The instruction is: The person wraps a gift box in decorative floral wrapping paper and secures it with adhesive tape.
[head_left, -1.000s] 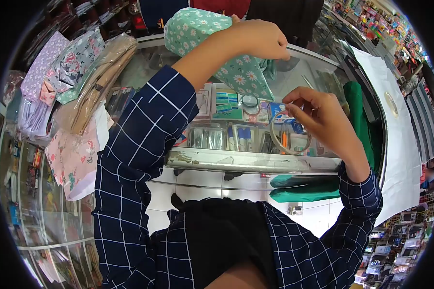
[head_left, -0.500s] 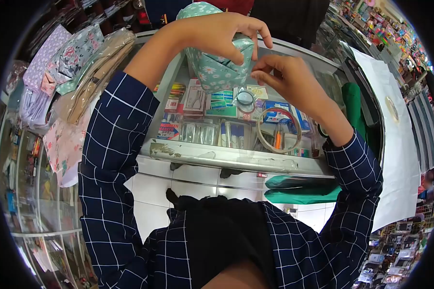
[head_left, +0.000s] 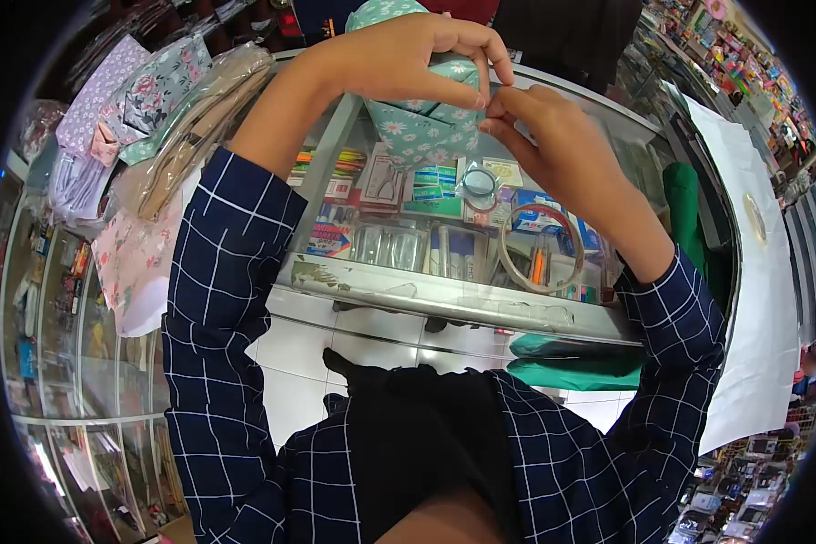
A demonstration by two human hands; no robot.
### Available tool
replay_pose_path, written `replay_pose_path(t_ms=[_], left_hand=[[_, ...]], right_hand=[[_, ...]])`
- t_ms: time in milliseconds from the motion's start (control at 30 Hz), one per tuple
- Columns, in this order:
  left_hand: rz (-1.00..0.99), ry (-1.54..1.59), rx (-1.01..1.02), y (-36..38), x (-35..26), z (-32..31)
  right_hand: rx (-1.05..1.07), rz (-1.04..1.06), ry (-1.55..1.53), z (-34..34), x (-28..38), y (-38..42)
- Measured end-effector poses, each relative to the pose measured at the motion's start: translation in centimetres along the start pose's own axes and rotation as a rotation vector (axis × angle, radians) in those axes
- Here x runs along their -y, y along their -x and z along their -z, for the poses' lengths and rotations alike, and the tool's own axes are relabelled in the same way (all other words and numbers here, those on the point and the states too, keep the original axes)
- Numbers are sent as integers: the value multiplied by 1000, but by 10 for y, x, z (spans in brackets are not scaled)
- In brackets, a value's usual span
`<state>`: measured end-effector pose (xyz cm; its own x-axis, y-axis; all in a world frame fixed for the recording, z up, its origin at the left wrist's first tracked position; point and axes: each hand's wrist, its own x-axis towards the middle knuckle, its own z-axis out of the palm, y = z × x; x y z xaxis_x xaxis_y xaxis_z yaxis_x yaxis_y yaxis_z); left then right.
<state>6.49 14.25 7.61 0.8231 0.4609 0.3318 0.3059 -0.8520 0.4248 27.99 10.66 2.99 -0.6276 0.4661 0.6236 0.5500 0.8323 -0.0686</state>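
head view, and we're at twelve o'clock, where the green daisy-print bundle [head_left: 422, 138] sits over the far part of the glass counter [head_left: 426, 297]; the left hand [head_left: 403, 56] arches across its top, thumb and fingers reaching to the right-hand edge, though whether it grips or just presses, i cannot tell; in from two o'clock comes the right hand [head_left: 562, 136], fingers bent, tips drawn in close by the left fingertips at that same edge; anything thin pinched in there is hidden, so i can't call it; now, how far along are we? the cloth is folded into a compact shape, a crease running across its near face, so the bulk of the folding looks done, by my judgement; what's left seems to be that right-hand edge, with both hands busy on it and no finished closure to be seen; the tape roll [head_left: 508, 263] lies free of both hands, between four and five o'clock from the bundle; bagged cloths [head_left: 190, 136] are piled at ten o'clock, and a white sheet [head_left: 757, 290] hangs out at three
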Motion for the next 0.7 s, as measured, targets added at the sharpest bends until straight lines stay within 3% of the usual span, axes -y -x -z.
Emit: replay_pose_path(t_ms=[400, 700], left_hand=[[12, 51, -18, 6, 1, 1], [-13, 1, -39, 8, 1, 2]], right_hand=[[-25, 25, 223, -2, 12, -4], [-37, 34, 182, -4, 10, -6]])
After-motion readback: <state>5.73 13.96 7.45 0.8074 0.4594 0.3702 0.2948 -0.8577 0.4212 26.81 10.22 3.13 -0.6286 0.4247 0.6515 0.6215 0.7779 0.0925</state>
